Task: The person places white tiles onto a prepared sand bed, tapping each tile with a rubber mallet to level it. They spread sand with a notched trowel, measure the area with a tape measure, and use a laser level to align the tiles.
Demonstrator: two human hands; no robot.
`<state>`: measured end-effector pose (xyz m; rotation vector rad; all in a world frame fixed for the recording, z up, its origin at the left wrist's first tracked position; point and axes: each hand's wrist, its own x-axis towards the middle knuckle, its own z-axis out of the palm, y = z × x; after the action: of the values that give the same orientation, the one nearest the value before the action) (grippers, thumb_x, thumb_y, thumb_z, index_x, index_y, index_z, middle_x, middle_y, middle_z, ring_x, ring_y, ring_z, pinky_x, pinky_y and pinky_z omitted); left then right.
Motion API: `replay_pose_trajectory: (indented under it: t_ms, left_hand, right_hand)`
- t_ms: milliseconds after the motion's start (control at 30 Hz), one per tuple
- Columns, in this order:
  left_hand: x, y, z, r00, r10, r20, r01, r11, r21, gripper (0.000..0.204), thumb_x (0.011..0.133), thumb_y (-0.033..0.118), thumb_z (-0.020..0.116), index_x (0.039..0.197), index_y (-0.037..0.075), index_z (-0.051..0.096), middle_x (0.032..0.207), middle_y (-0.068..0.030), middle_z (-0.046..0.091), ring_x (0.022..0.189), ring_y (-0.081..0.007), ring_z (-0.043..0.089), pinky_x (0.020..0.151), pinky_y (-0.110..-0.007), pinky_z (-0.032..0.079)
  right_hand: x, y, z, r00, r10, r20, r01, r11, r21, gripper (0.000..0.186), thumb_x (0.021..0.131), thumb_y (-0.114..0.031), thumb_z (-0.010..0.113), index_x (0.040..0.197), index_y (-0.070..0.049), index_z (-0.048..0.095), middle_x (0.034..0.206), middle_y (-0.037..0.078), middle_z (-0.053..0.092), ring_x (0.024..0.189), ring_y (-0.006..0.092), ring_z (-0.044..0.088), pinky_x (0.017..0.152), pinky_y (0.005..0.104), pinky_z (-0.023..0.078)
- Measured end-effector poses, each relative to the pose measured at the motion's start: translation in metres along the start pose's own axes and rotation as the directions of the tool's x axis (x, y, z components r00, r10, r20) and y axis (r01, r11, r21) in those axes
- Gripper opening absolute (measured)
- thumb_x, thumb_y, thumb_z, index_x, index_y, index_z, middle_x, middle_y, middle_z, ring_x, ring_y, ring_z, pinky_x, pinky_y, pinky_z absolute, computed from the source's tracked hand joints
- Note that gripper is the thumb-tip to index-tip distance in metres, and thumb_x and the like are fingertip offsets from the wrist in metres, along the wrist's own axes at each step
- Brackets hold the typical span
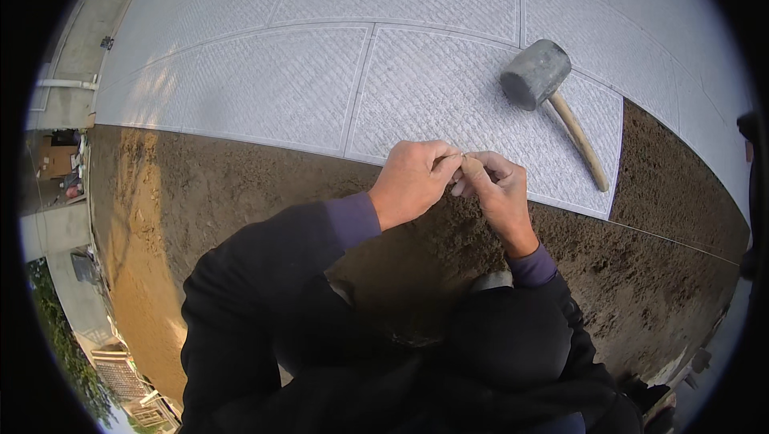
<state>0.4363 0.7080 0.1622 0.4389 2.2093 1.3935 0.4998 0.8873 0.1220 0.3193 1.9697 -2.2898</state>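
Black clothing (505, 338), fingers (477, 173) meeting, grey tile (448, 94) just beyond, mallet (548, 82) farther right

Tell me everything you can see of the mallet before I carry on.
The mallet has a thick, dark grey cylindrical head, rubber-looking and scuffed with paler marks, and a slim, light brown handle that looks wooden. It rests on the textured pale grey tile, head farther from the person, handle slanting down to the right and ending just inside the tile's right edge. In the picture the head overlaps the tile's far joint. Neither the left hand nor the right hand touches it.
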Motion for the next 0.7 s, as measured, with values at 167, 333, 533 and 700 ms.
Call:
replay_pose_trajectory:
  t_ms: [167,333,533,700]
  left_hand:
    - [0.000,-0.006,0.008,1.000,0.009,-0.025,-0.009,1.000,0.008,0.023,0.103,0.014,0.063,0.093,-0.005,0.072,0.078,-0.0081,0.074,0.074,-0.0107,0.069,0.066,-0.029,0.054]
    - [0.000,-0.032,-0.018,0.981,0.193,-0.020,-0.173,0.920,0.352,0.018,0.101,0.012,0.065,0.089,-0.001,0.071,0.074,-0.0119,0.071,0.064,-0.0196,0.068,0.060,-0.036,0.051]
    - [-0.017,-0.102,-0.136,0.983,0.173,0.062,-0.156,0.614,0.774,0.013,0.097,0.015,0.070,0.092,0.003,0.071,0.079,-0.0139,0.069,0.071,-0.0345,0.068,0.063,-0.043,0.052]
    - [-0.026,-0.136,-0.143,0.962,0.201,0.185,-0.266,0.532,0.804,0.010,0.097,0.015,0.068,0.094,0.005,0.069,0.085,-0.0136,0.068,0.076,-0.0372,0.068,0.066,-0.046,0.054]
  right_hand:
    - [-0.004,0.009,0.009,0.999,0.002,-0.054,0.000,0.999,0.043,0.026,0.106,-0.018,0.066,0.108,0.007,0.072,0.090,0.011,0.076,0.072,0.0146,0.071,0.063,0.0263,0.054]
    - [-0.009,0.010,-0.003,0.996,0.080,0.041,-0.077,0.995,-0.056,0.038,0.105,-0.031,0.068,0.113,0.006,0.072,0.094,0.009,0.076,0.072,0.0133,0.072,0.061,0.0244,0.051]
    - [-0.013,0.017,-0.030,0.987,0.123,-0.103,-0.128,0.991,-0.043,0.036,0.105,-0.030,0.068,0.110,0.004,0.074,0.093,0.011,0.076,0.070,0.0136,0.071,0.062,0.0251,0.051]
    - [-0.012,0.023,-0.039,0.986,0.131,-0.106,-0.135,0.990,-0.032,0.034,0.105,-0.028,0.067,0.109,0.004,0.074,0.093,0.011,0.076,0.071,0.0135,0.070,0.063,0.0255,0.052]
